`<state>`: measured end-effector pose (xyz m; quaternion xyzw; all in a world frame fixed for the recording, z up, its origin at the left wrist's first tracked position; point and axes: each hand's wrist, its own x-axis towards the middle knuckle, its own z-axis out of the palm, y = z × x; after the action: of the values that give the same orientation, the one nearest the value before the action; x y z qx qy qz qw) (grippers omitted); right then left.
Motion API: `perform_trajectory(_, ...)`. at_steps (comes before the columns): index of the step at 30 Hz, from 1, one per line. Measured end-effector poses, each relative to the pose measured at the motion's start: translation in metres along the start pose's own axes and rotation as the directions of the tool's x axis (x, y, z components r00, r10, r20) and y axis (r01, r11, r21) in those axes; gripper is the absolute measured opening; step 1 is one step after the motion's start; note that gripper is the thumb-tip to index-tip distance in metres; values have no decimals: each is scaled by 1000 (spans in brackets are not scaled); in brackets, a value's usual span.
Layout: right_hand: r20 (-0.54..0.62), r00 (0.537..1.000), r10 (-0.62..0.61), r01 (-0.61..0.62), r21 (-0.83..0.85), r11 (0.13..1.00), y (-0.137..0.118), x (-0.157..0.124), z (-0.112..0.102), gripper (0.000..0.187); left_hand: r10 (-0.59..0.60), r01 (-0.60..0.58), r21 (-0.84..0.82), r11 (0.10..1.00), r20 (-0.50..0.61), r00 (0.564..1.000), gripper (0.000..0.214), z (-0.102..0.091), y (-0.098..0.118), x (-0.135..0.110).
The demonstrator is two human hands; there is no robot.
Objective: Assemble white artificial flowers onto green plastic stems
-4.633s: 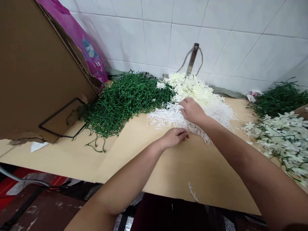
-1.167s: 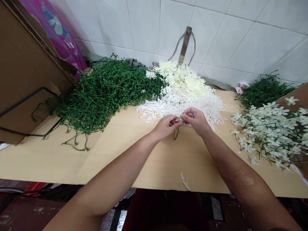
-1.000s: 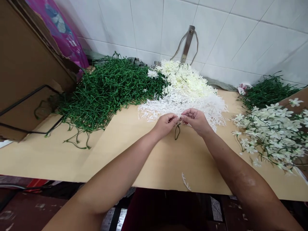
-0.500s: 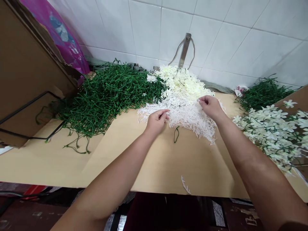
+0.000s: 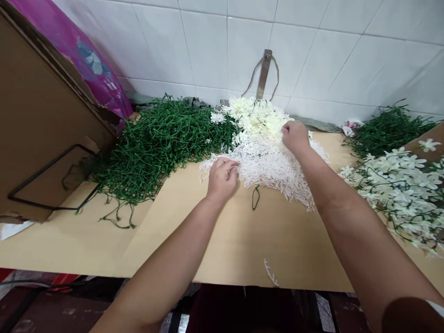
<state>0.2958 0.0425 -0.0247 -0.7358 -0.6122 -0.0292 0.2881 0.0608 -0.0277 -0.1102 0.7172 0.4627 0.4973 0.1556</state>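
Observation:
My left hand (image 5: 222,179) is closed, thumb and fingers pinched together at the left edge of a pile of thin white plastic sprigs (image 5: 274,169). Whatever it pinches is too small to make out. My right hand (image 5: 296,138) is curled closed at the right side of a heap of cream artificial flower heads (image 5: 258,115), just above the white sprigs. Its fingertips are partly hidden, and I cannot tell what is in them. Left of the flower heads lies a large heap of green plastic stems (image 5: 169,138). A small green stem loop (image 5: 255,198) rests in front of the sprigs.
Assembled white flowers on green stems (image 5: 402,194) lie at the right, with more green stems (image 5: 391,129) behind. A cardboard box (image 5: 45,120) and black wire frame (image 5: 48,173) stand left. One white sprig (image 5: 270,273) lies by the table's front edge (image 5: 236,281).
My right hand has moved up from the white sprigs to the cream flower heads. My left hand stays by the sprigs, its fingers slightly shifted. The view has tilted a little.

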Motion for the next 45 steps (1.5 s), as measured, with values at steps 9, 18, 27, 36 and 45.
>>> perform_trajectory(9,277,936,-216,-101,800,592,-28,-119,-21,20,-121,260,-542,799,279,953,30,6,30,-9)
perform_trajectory(18,333,928,-168,-245,885,397,-27,-150,-1,38,-171,437,-653,619,431,886,40,4,46,-17)
perform_trajectory(27,305,934,-185,-217,898,383,-19,-155,6,26,-250,469,-568,677,422,872,36,15,40,-17)
perform_trajectory(36,120,976,-179,-46,928,371,-16,-151,-5,15,-262,446,-428,786,424,867,32,10,40,-16)
perform_trajectory(45,-78,951,-299,276,654,704,-19,-159,-2,8,-208,403,-383,831,458,864,34,10,46,-20)
